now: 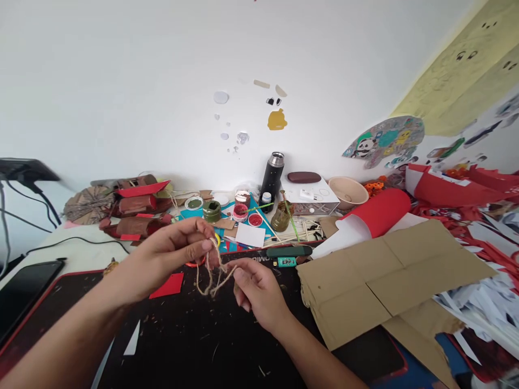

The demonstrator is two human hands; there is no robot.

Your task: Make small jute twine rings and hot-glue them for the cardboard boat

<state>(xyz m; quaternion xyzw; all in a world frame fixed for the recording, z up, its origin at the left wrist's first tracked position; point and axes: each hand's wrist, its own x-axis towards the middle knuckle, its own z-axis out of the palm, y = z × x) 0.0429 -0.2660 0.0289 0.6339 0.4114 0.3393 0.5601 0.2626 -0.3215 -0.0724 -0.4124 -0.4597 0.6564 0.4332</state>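
Clock centred on twine (211,289): pale tan, rough, thin, hanging in slack loops between both hands over the dark mat (182,346). Left hand (178,251) at 10, thumb and forefinger closed narrowly on the upper strand. Right hand (257,292) between 3 and 4, fingers curled, thumb and forefinger pinching an end. Green jar (211,212) at 12, dark green paint inside; just left of it, shallow round dish (193,203), green paint. Pink-rimmed jar (240,212) toward 1, red contents; small dish (255,220) beside it, red paint. Murky glass jar (280,218) at 2, sticks standing in it, contents unclear. Black thermos (272,178) behind, contents not visible. Farther toward 2, beige bowl (348,193); contents hard to tell. Cardboard (377,281) at 3; red paper (168,285) between 8 and 9.
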